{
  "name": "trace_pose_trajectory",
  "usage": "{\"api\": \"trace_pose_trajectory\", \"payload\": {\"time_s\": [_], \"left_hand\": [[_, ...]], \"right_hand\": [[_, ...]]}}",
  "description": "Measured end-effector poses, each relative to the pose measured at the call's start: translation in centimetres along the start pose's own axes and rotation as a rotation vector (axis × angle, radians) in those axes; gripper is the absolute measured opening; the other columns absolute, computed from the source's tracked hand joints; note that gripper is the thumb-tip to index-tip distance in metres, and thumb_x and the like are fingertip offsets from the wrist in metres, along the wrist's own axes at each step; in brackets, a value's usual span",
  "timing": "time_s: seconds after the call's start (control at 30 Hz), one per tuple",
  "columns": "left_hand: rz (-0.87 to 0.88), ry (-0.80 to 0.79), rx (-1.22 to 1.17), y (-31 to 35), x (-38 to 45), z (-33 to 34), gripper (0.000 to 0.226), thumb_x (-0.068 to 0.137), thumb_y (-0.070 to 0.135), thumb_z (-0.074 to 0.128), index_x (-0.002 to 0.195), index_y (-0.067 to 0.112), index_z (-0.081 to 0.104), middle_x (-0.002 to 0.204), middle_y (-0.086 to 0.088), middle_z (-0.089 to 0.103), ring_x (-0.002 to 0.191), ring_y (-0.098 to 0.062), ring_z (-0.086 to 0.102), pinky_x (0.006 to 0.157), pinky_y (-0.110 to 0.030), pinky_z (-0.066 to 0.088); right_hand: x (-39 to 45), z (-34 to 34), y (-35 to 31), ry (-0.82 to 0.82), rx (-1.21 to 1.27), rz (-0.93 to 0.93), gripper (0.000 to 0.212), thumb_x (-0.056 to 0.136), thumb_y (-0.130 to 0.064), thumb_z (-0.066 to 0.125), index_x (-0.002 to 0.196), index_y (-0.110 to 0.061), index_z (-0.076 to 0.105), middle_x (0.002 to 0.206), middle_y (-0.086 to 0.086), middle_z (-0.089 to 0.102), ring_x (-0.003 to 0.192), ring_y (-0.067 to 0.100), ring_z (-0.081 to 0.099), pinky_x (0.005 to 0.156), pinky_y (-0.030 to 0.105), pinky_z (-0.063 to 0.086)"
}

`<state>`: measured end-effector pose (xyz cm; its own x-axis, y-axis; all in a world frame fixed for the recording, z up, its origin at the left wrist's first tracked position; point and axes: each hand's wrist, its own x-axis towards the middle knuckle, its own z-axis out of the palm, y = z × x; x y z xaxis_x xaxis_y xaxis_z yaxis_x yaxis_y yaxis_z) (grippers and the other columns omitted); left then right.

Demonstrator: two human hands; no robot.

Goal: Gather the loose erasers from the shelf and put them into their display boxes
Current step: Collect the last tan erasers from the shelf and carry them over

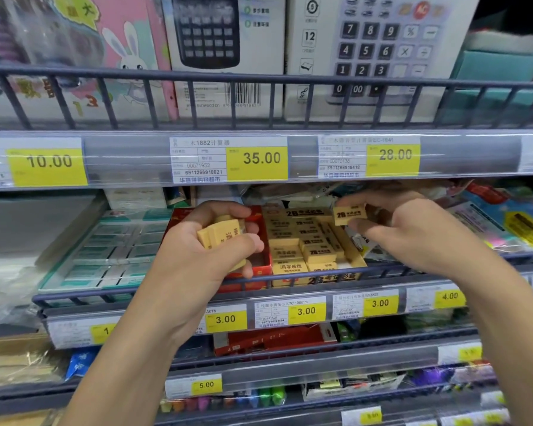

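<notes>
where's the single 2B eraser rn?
Head view, right of centre: the single 2B eraser is pinched in the right hand, above the back right corner of the yellow display box.

Two hands reach in: the left hand (210, 241) grips a small stack of erasers (220, 236), too bunched to count, and the right hand (403, 229) pinches one eraser (350, 214). Two display boxes stand side by side, a red box (260, 265) and a yellow box (317, 279). Two calculator boxes (228, 56) stand above.

Matt yellow erasers (350, 214), cardboard display box (317, 279), glossy plastic price strip (290, 158)
</notes>
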<state>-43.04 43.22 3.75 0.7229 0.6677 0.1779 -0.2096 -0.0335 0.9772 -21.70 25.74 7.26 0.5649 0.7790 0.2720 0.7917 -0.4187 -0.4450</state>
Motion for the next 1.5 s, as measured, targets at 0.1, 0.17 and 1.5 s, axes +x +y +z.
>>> {"api": "trace_pose_trajectory", "payload": {"time_s": [0.1,0.17,1.5], "left_hand": [[-0.001,-0.002,0.015,-0.1,0.0,-0.1,0.027,0.069,0.019,0.082,0.09,0.034,0.076,0.094,-0.014,0.078,0.059,-0.022,0.063,0.074,-0.037,0.054],[-0.004,0.0,0.018,-0.1,0.1,-0.1,0.027,0.069,0.019,0.082,0.091,0.033,0.076,0.094,-0.013,0.078,0.059,-0.022,0.063,0.074,-0.037,0.055],[-0.127,-0.122,-0.152,-0.1,0.1,0.9,0.023,0.069,0.003,0.079,0.091,0.01,0.08,0.102,-0.017,0.078,0.059,-0.02,0.064,0.059,-0.025,0.055]], "right_hand": [[1.0,0.7,0.1,0.022,-0.124,0.03,0.026,0.094,-0.037,0.065,0.119,-0.041,0.065,0.095,-0.005,0.067,0.074,0.007,0.058,0.06,0.013,0.041],[2.0,1.5,-0.1,0.029,-0.229,0.045,0.024,0.094,-0.035,0.063,0.117,-0.035,0.066,0.099,-0.003,0.067,0.089,0.02,0.06,0.074,0.026,0.047],[-1.2,3.9,-4.8,-0.004,0.201,-0.472,0.036,0.093,-0.046,0.057,0.129,-0.043,0.059,0.084,-0.012,0.064,0.08,0.014,0.06,0.066,0.021,0.045]]}}
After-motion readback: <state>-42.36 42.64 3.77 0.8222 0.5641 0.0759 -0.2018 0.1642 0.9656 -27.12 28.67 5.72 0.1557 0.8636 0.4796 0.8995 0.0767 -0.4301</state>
